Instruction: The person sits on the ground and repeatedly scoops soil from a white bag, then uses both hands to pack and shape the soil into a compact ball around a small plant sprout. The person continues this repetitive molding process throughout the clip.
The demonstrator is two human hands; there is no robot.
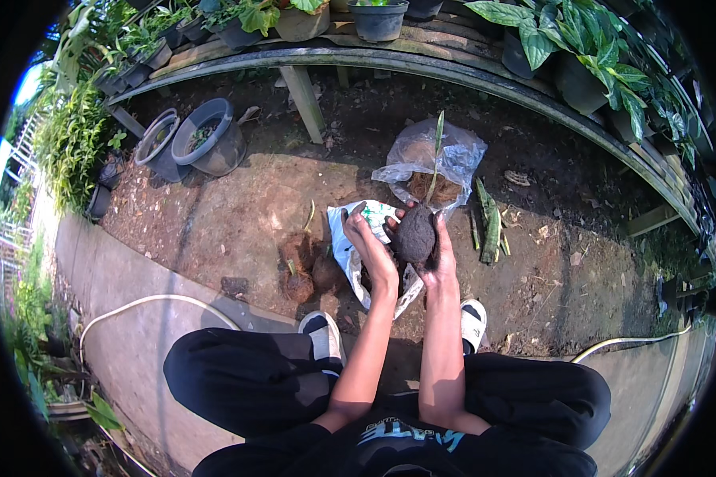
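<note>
A rounded ball of dark, damp soil [415, 234] rests in my right hand [443, 253], whose soil-stained palm and fingers wrap its right side and underside. An upright green leaf cutting [438, 155] sticks out of its top. My left hand [367, 241] is at the left of the ball, fingers apart; whether its fingertips touch the ball, I cannot tell. Below both hands lies an open white plastic bag [349, 238], its contents mostly hidden. Beyond them, a clear plastic bag [471, 149] holds brown coconut fiber [444, 189]. Fiber-wrapped balls with short shoots [298, 285] sit at the left.
Cut long green leaves [490, 222] lie on the soil to the right. Two large plastic pots [215, 146] stand at the upper left. A raised bench [304, 104] with potted plants spans the far side. Hoses [149, 300] cross the concrete paving near my knees.
</note>
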